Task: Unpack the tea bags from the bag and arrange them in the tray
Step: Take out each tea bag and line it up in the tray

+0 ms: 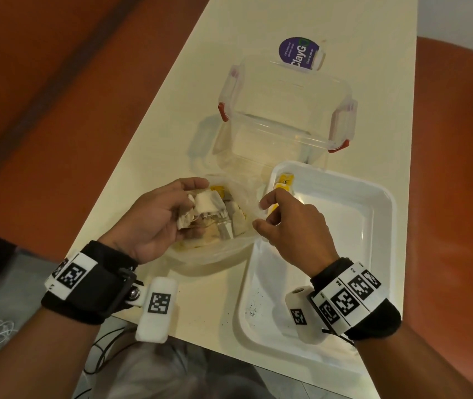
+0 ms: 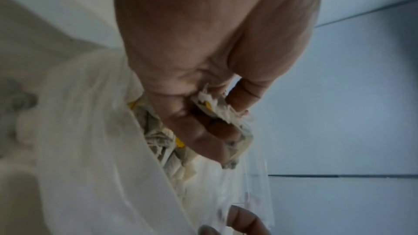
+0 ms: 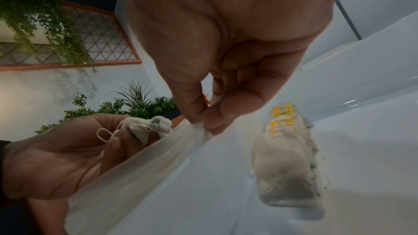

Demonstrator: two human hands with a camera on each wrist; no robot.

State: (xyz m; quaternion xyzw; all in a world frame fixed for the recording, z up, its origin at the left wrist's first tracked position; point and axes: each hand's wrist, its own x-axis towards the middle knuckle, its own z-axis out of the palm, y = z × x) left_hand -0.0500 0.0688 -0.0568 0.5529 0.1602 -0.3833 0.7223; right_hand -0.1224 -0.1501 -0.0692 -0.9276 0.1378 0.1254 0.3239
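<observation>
A clear plastic bag of tea bags lies open on the table beside the white tray. My left hand reaches into the bag's mouth and grips a bunch of tea bags, which show between its fingers in the left wrist view. My right hand pinches the bag's right rim between thumb and forefinger. Tea bags with yellow tags lie in the tray's far left corner; one tea bag shows close in the right wrist view.
A clear lidded container with red clips stands open behind the bag and tray. A purple round label lies further back. The cream table is narrow, with orange seating on both sides. Dark crumbs dot the tray's near end.
</observation>
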